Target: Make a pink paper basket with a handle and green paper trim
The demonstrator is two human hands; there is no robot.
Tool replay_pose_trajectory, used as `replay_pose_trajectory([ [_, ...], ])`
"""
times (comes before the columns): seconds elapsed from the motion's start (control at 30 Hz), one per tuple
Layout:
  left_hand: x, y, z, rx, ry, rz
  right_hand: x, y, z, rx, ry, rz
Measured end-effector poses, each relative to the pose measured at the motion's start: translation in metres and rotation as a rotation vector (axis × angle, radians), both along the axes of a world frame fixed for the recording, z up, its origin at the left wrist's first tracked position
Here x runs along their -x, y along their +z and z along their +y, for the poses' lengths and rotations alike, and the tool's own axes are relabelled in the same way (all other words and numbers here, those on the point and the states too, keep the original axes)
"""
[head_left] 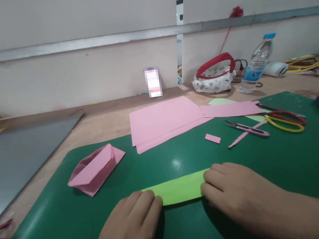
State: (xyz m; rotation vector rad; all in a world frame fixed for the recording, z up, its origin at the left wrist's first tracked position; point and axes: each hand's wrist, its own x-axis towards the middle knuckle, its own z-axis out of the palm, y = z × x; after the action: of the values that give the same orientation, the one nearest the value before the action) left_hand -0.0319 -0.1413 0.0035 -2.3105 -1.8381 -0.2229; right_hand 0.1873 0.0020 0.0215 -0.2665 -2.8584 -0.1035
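Observation:
A strip of bright green paper (181, 189) runs between my two hands, low over the green mat (175, 154). My left hand (132, 219) is closed on its left end, fingers curled over the top. At the right end, my right hand (234, 187) grips the paper in the same way, with the thumb hidden. A folded pink paper piece (97, 169) with an open pocket lies beyond my left hand. Past my right hand are a small pink paper scrap (213, 138), a narrow pink strip (243, 136) and thread snips (249, 128) lying across that strip.
Pink paper sheets (162, 121) lie at the mat's back edge. Scissors with red and yellow handles (287, 121) rest to the right. Behind stand a water bottle (257, 63), a white pouch with red trim (215, 79) and a blurred phone-like object (153, 82) against the wall.

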Motion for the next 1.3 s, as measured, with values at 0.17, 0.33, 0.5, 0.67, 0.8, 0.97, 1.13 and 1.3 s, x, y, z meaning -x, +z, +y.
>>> replay_pose_trajectory([
  [0.17,-0.002,0.003,0.004,0.079,0.102,-0.094,0.004,0.003,0.012,0.235,-0.136,-0.142],
  [0.33,0.000,0.009,0.009,0.173,0.194,-0.184,0.005,0.005,0.023,0.356,-0.283,-0.249],
  [0.5,0.014,0.020,0.026,0.381,0.277,-0.354,0.008,0.012,0.022,0.450,-0.390,-0.287],
  [0.67,0.023,0.026,0.033,0.429,0.309,-0.427,0.012,0.022,0.020,0.475,-0.454,-0.304],
  [0.8,0.023,0.026,0.033,0.448,0.347,-0.424,0.013,0.024,0.021,0.470,-0.454,-0.310],
  [0.97,0.022,0.024,0.033,0.294,0.180,-0.380,0.010,0.018,0.026,0.351,-0.339,-0.239],
  [1.13,0.005,0.022,0.026,0.125,-0.049,-0.120,0.005,0.005,0.015,0.046,-0.094,-0.050],
  [1.3,-0.014,0.017,0.020,0.161,-0.139,0.122,0.012,-0.005,-0.007,0.027,0.062,-0.057],
])
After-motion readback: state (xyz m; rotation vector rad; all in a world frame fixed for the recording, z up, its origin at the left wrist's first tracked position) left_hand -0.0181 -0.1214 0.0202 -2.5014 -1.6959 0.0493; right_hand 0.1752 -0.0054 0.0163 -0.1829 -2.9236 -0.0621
